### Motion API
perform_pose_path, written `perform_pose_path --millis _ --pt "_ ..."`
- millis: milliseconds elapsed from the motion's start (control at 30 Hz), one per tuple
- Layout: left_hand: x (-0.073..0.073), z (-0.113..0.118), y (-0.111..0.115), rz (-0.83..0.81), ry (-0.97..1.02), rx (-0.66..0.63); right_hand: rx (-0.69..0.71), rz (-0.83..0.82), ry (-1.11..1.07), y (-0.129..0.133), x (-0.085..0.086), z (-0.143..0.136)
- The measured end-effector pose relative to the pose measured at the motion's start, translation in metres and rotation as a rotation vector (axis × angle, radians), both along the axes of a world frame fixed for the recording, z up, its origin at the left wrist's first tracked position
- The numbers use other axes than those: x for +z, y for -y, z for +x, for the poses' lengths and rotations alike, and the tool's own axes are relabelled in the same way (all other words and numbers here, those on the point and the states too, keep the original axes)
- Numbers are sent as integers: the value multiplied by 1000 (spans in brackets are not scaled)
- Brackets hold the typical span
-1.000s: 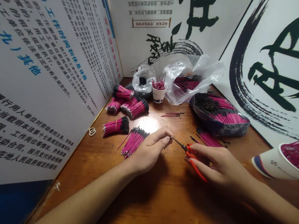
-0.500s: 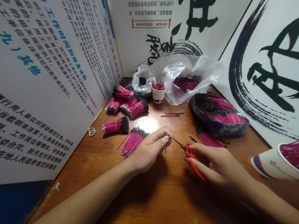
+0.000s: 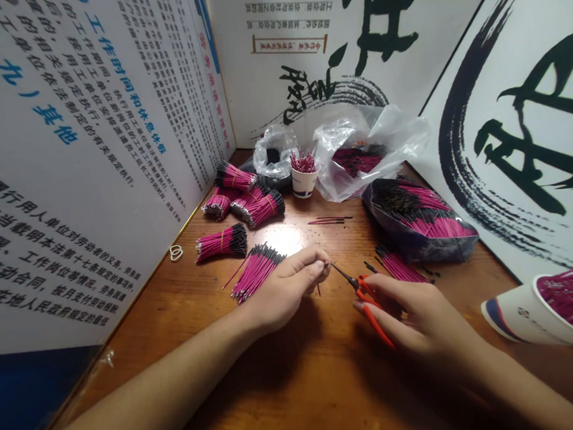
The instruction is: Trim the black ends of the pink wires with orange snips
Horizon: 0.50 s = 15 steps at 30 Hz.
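1. The left hand (image 3: 285, 288) rests on the wooden table (image 3: 292, 388), forearm flat, thumb and forefinger pinched on a thin wire (image 3: 317, 286) hanging below the fingertips.
2. The right hand (image 3: 415, 314) curls around orange-handled snips (image 3: 361, 292); their slim dark tips point at the pinch.
3. A loose fan of stiff magenta wires (image 3: 256, 271) with black ends lies just beside the left hand.
4. A crinkled clear bag (image 3: 417, 217) holds more.

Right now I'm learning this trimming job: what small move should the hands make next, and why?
Probably close the scissors. Their tip sits right at the pinched fingers of the left hand, where a thin wire seems to be held, too small to tell for sure. The right hand already grips the orange handles, so a snip looks likely.
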<state>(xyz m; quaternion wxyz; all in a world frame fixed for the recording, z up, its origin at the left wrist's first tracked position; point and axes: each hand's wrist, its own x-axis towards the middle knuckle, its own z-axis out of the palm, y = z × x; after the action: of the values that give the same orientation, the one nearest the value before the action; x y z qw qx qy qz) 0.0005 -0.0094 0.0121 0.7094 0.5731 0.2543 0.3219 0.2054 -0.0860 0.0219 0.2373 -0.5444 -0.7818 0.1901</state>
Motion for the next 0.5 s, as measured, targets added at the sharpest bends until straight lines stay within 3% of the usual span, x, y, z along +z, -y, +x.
perform_pose_path --millis 500 --pt "-1 0 0 -14 3 -46 17 -45 8 0 6 3"
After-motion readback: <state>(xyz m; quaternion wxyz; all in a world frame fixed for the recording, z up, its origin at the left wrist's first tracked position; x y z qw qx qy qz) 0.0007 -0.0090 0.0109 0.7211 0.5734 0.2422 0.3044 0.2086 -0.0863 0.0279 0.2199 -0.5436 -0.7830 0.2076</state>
